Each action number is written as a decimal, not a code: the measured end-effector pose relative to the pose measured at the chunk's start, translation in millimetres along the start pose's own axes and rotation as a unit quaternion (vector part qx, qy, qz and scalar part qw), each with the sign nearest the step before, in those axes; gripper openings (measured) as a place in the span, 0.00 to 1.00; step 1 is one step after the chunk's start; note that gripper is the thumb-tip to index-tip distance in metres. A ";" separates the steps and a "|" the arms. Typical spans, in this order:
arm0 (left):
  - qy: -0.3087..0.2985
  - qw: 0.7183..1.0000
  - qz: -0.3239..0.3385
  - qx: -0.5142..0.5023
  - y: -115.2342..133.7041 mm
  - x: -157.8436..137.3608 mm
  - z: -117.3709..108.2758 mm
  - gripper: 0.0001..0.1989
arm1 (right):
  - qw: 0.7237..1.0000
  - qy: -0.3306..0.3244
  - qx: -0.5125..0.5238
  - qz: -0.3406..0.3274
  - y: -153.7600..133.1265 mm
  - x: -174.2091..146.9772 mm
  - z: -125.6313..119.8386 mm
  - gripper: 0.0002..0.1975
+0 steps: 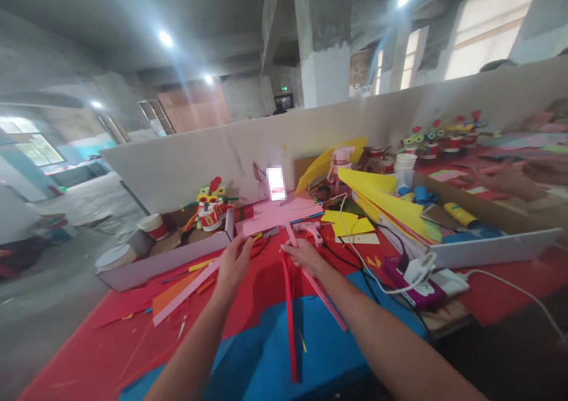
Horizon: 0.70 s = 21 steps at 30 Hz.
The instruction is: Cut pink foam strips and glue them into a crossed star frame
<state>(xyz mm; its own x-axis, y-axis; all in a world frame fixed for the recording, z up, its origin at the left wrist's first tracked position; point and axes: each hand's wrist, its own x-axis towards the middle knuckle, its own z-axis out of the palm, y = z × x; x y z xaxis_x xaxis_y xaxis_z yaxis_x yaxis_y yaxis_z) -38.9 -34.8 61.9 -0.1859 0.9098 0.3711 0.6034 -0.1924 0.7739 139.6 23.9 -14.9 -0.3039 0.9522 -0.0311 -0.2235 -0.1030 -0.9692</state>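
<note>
My right hand [304, 254] is closed around a long pink paper strip [326, 301], which runs past the fingers at both ends. A narrow red strip [290, 324] hangs down from beside its fingertips; I cannot tell whether it is pinched too. My left hand [235, 260] reaches forward over the red table with thumb and fingers slightly apart, close to scissors with yellow handles [260, 245]. Another pink strip [186, 291] slants beside the left wrist. Beyond both hands lie pink sheets [270, 214]. A pink glue gun [315, 235] rests right of them.
On the left, a low box [166, 265] holds cups and a paper-cup figure [210, 209]. At right are a purple power strip [415, 288], white cables [377, 283] and a box of craft parts [492, 250]. A blue sheet [252, 353] covers the front. A co-worker's hands [501, 179] are far right.
</note>
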 end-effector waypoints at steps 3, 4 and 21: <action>-0.031 0.971 -0.114 -0.209 -8.7 22.3 61.5 0.26 | 1.000 0.002 0.002 -0.007 -5.5 -2.8 -8.4 0.15; -0.054 0.955 -0.126 -0.262 -14.7 21.7 74.4 0.26 | 1.000 -0.010 -0.001 0.000 -6.4 -4.8 -9.7 0.15; -0.121 0.832 -0.189 -0.507 -46.7 19.6 68.8 0.14 | 0.958 -0.036 -0.264 -0.108 -14.8 -4.6 -26.0 0.15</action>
<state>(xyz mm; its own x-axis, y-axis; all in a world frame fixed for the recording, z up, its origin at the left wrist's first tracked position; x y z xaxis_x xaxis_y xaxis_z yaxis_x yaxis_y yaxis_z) -17.4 17.3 -2.3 0.0220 0.9996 -0.0166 -0.4509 0.0248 0.8922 168.3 28.5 -6.7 -0.3706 0.9106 0.1829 0.2060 0.2726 -0.9398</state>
